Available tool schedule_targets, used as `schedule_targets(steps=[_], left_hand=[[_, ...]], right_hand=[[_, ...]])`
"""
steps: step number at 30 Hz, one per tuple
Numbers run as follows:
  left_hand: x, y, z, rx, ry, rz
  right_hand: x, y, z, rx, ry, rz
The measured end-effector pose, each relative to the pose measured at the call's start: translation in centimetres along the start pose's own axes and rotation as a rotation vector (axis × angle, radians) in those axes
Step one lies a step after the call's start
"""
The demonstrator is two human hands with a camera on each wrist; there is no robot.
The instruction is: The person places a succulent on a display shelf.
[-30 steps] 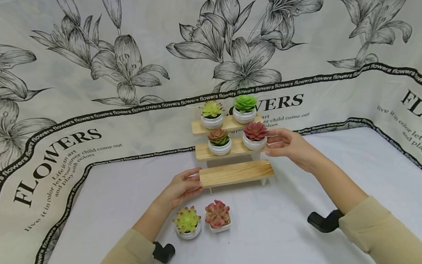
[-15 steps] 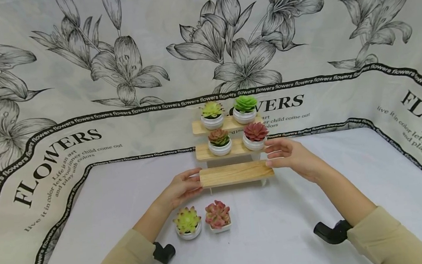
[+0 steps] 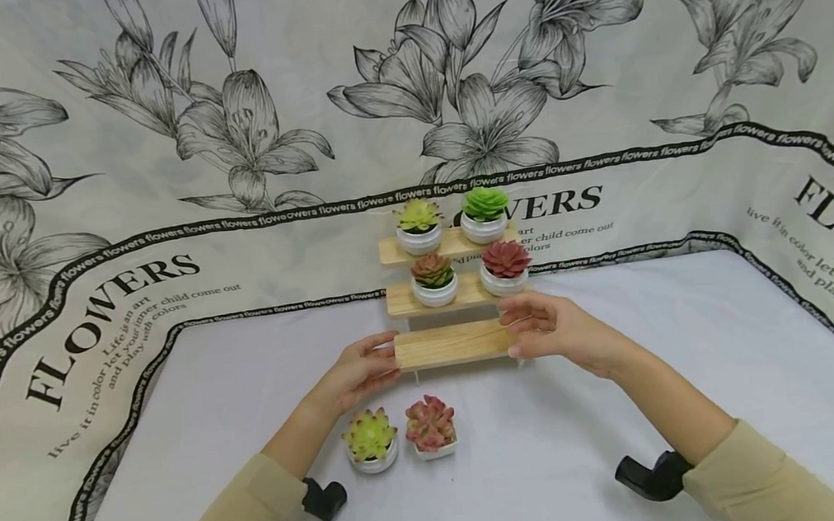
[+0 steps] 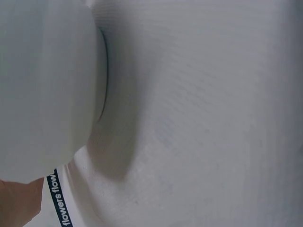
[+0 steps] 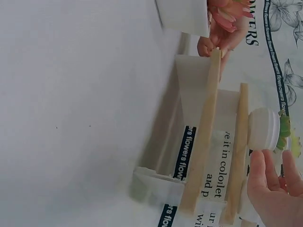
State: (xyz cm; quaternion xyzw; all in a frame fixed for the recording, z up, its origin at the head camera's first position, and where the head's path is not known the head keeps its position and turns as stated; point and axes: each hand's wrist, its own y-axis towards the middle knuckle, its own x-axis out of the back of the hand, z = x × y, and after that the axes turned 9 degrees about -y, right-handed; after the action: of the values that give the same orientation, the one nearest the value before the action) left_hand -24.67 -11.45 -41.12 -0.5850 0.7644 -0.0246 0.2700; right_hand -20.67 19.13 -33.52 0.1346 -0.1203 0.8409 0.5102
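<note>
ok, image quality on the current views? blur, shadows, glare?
Head: evenly lit, wooden stand and backdrop lettering readable, no obvious glare. Left wrist: dim and grey, close round white pot looks soft, darker shadow beside it on the white cloth. Right wrist: scene turned sideways, soft shadow along the stand, printed words legible.

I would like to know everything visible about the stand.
The stand has three pale, wood-look steps on white supports. It is upright on white cloth. The upper two steps hold two potted plants each; the lowest holds none. The left hand touches its left end; whether the right hand touches it is unclear.
</note>
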Motion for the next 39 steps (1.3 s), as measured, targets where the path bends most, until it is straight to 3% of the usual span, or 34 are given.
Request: schedule_targets(steps=[10, 23, 32, 39], left_hand=[[0.0, -0.4, -0.2, -0.011, -0.002, 0.033], [0.0, 0.0, -0.2, -0.022, 0.004, 0.022], [0.3, -0.3, 0.2, -0.021, 0.01, 0.022], [0.0, -0.4, 0.1, -0.027, 0.003, 0.052]], right_hand=[[-2.7, 0.4, -1.5, 0.04, 0.015, 0.128], [-6.7, 1.3, -2.8, 0.04, 0.058, 0.265], [-8.7, 1.5, -3.7, 0.028, 0.061, 0.304], [-9.9, 1.6, -3.8, 0.009, 0.024, 0.276]])
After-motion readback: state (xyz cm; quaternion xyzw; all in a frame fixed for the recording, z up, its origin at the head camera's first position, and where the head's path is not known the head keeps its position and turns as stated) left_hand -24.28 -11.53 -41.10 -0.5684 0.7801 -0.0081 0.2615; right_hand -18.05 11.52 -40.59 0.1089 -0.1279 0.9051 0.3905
